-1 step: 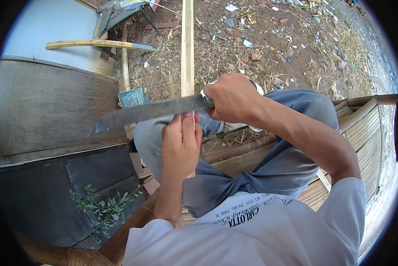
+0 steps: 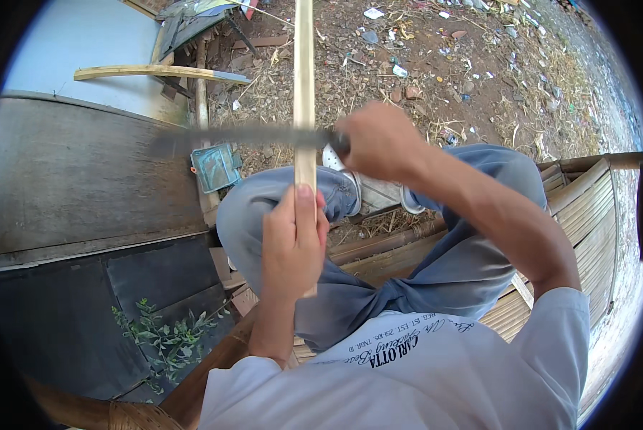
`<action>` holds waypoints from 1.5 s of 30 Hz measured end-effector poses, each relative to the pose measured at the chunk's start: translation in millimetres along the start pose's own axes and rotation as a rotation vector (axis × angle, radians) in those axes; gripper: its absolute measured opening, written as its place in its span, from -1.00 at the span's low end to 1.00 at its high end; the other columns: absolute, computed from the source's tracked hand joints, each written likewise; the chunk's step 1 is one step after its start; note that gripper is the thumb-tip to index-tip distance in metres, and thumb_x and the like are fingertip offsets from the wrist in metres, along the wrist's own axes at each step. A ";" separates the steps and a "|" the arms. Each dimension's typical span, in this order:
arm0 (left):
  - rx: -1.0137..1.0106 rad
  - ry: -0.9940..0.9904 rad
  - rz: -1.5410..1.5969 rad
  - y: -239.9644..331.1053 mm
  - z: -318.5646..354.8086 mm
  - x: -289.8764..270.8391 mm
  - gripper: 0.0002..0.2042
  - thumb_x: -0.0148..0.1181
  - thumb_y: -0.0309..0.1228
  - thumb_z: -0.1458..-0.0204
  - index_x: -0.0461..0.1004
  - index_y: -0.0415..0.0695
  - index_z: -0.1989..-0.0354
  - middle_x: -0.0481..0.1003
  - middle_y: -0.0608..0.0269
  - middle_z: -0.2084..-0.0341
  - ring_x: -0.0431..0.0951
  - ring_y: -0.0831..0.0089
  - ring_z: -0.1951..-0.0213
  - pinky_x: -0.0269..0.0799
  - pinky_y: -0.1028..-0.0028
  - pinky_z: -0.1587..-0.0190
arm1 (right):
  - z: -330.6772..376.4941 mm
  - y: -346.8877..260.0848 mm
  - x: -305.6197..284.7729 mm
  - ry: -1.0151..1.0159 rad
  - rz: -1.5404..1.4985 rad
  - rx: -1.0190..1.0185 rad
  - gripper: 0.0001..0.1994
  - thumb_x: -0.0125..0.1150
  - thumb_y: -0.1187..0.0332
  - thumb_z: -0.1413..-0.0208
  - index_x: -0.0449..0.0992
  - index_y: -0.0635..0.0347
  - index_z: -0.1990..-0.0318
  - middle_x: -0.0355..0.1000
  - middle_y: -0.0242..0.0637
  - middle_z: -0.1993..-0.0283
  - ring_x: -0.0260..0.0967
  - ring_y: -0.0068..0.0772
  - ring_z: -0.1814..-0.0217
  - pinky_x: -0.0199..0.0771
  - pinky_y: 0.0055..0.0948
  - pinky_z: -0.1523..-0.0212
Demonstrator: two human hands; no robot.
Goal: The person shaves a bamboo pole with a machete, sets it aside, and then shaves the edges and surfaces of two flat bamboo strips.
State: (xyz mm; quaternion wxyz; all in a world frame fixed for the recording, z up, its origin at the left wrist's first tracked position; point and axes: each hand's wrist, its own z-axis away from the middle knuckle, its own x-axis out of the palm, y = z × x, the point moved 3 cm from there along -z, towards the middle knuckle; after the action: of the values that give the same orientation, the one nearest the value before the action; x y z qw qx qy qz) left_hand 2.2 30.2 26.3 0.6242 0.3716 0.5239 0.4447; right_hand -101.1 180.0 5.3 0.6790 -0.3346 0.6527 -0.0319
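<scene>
My left hand [image 2: 293, 240] is closed round the lower part of a long pale wooden strip [image 2: 303, 79], thumb lying along its top face. The strip runs away from me past the top of the view, and its near end shows just below my hand. In my right hand [image 2: 380, 143] is the dark handle of a machete [image 2: 243, 136]. Its long blade, smeared by motion, lies crosswise over the strip a little beyond my left fingertips and points left. Whether the edge touches the wood I cannot tell.
My legs [image 2: 264, 208] are bent beneath my hands. I sit on a bamboo slat bench [image 2: 587, 215]. A blue-green plastic container [image 2: 215, 168] lies left of my knee. A curved wooden piece [image 2: 156, 70] leans farther left, above a brown board [image 2: 85, 172]. A leafy plant [image 2: 164, 337] grows nearer. Litter dots the ground.
My right hand has moved the machete away from me along the strip, from right by my left fingertips to farther up. The blade is now more level. My left hand stays almost in place.
</scene>
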 end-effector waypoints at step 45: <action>0.085 -0.026 -0.230 -16.3 35.4 -0.1 -0.70 -0.21 -0.35 -0.28 0.37 -0.26 0.41 0.29 0.23 0.83 0.37 0.48 0.76 0.22 0.45 0.65 | 39.3 -32.1 -1.3 -0.267 0.045 -0.158 -0.83 0.22 0.31 0.25 0.54 0.21 0.49 0.46 -0.02 0.57 0.47 0.03 0.45 0.46 -0.12 0.36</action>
State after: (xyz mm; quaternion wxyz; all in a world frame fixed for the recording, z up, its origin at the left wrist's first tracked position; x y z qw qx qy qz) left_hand 39.8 24.8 17.4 0.6615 0.3408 0.5735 0.3425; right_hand -52.9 172.0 19.4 0.7319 -0.3732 0.5645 0.0796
